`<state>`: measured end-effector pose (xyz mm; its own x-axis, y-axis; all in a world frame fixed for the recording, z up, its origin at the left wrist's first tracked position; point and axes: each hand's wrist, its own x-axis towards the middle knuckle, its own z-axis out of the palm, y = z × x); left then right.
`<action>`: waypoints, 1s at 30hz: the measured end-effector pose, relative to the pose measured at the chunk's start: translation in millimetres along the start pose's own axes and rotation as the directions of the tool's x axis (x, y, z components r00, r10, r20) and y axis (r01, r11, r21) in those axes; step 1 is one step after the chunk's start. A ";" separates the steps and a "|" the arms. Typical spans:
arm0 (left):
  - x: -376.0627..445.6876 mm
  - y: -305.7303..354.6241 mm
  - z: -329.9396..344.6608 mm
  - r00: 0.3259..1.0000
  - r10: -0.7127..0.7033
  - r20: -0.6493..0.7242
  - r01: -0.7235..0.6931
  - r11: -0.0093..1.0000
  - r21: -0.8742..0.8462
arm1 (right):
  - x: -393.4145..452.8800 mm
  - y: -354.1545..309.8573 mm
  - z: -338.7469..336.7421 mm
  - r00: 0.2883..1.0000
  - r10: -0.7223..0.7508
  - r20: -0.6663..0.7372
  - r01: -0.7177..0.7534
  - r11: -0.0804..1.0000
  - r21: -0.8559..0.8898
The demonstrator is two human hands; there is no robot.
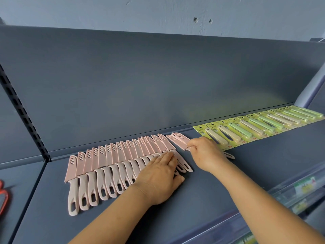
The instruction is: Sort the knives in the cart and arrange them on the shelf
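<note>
At the left edge a red-rimmed object (3,196) is cut off by the frame, too little of it showing to tell what it is. At lower right, blurred green and white packages (306,185) sit behind a clear shelf front, their print unreadable. The left hand (161,176) covers the handles of the last few knives in the row, so how those handles lie cannot be seen. The right hand (204,152) hides most of the handle of the knife it holds; only the looped handle end (230,155) pokes out past the wrist.

The row of pale pink plastic knives with slotted blade sheaths (112,166) lies on the dark blue-grey metal shelf (246,173), fanned side by side and overlapping, sheath tips toward the back panel, looped handles toward the person. Each sheath has a few slanted slots near its tip. The left hand lies flat with fingers straight and together, pressing on the handles at the right end of the row. The right hand has its fingers curled round a pink sheathed knife (181,140) just right of the row, its sheath pointing up and left beside the last knife. Further right, a row of yellow-green carded packs holding cream and green folding knives (260,125) runs along the back of the shelf.
</note>
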<state>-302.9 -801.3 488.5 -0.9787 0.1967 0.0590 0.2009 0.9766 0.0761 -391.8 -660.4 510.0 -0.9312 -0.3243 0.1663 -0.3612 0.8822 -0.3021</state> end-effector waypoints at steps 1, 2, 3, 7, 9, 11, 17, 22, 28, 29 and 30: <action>1.6 0.7 -1.7 1.000 0.006 0.009 -0.006 1.000 0.005 | -1.9 6.3 -0.9 1.000 0.000 0.026 0.001 0.999 -0.053; 3.5 1.7 -3.3 1.000 0.012 0.016 -0.012 1.000 0.009 | -4.5 10.8 -1.3 0.999 -0.007 0.053 0.012 0.995 -0.100; 6.3 3.0 -4.4 1.000 0.018 0.022 -0.018 1.000 0.014 | -6.7 14.4 -0.4 0.997 -0.015 0.077 0.025 0.991 -0.132; 16.0 7.3 -2.3 0.999 0.028 0.046 -0.030 0.999 0.036 | -7.3 21.6 8.9 0.996 -0.041 0.076 0.052 0.987 -0.152; 17.9 8.5 1.1 0.999 0.025 0.042 -0.027 0.999 0.046 | -5.4 21.4 11.3 0.997 -0.040 0.074 0.049 0.990 -0.133; 18.6 9.1 3.5 1.000 0.024 0.020 -0.025 0.998 0.057 | -4.4 19.8 12.6 0.997 -0.042 0.071 0.051 0.991 -0.125; 17.0 9.9 5.6 0.999 0.025 -0.033 -0.023 0.998 0.063 | -2.3 7.4 15.4 0.999 -0.020 0.045 0.026 0.993 -0.118; 16.5 10.8 5.8 0.999 0.012 -0.043 -0.010 0.999 0.051 | -8.7 -3.6 10.2 0.998 -0.053 0.025 0.055 0.996 -0.064; 16.1 10.3 6.0 0.999 0.002 -0.039 -0.001 1.000 0.021 | -6.8 -6.0 16.0 0.995 -0.090 0.038 0.088 0.996 0.033; 16.0 10.1 6.2 0.999 -0.002 -0.039 0.003 1.000 0.020 | -7.7 -6.7 15.1 0.994 -0.101 0.042 0.099 0.994 0.041; 15.7 10.0 6.1 0.999 -0.006 -0.037 0.007 1.000 0.018 | -7.9 -6.3 14.8 0.993 -0.109 0.045 0.106 0.993 0.055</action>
<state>-316.5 -787.9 484.2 -0.9777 0.1870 0.0957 0.1931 0.9794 0.0585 -382.8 -668.5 496.7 -0.8877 -0.4333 0.1556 -0.4601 0.8229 -0.3335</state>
